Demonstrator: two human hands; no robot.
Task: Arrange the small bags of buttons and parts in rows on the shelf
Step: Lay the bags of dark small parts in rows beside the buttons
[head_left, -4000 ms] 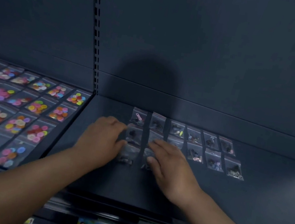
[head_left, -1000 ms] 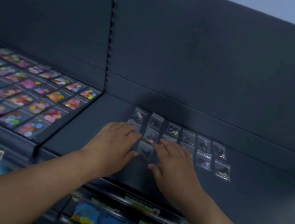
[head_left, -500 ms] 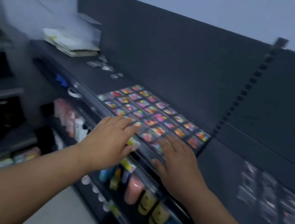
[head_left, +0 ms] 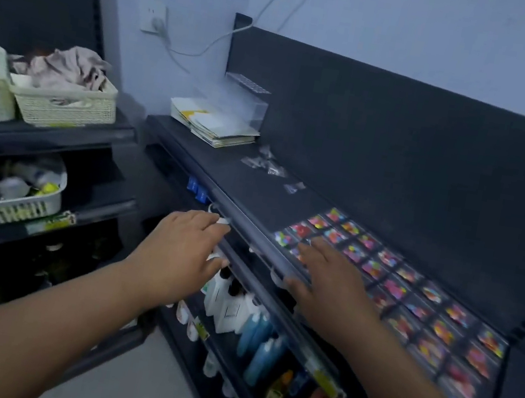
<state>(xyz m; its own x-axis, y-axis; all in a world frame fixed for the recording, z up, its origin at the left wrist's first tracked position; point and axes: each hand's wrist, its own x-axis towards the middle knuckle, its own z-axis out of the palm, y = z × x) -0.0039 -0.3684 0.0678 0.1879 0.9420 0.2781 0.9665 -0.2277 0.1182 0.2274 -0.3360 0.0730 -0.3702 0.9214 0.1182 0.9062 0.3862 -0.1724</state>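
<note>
Well, left hand [head_left: 183, 248]: hung palm down in front of the shelf's front rail, at 9 o'clock of the right hand; fingers straight and close together, holding nothing
Right hand [head_left: 327, 279]: palm down over the front corner of the laid-out bags; fingers straight and slightly spread, thumb out toward 8 o'clock; blur hid whether the tips touched a bag
Shelf [head_left: 248, 193]: dark top shelf that ran from 10 o'clock to 4 o'clock across the view, with a dark back panel behind it
Rows of button bags [head_left: 412, 293]: small clear bags of bright buttons lay flat in neat rows on the shelf, from the right hand's fingertips out toward 4 o'clock
Loose clear bags [head_left: 265, 164]: a scattered handful lay on the same shelf at 11 o'clock of the rows, well apart from both hands; contents too small to tell
Paper packets [head_left: 214, 124]: a stack at the shelf's far end, at 11 o'clock of the loose bags; a clear box [head_left: 245, 105] stood just behind it
Bottles [head_left: 258, 337]: blue and white ones stood on the lower shelf, below the hands
Basket [head_left: 65, 103]: pale basket on the other rack at 9 o'clock, with a crumpled cloth [head_left: 64, 65] in it
</note>
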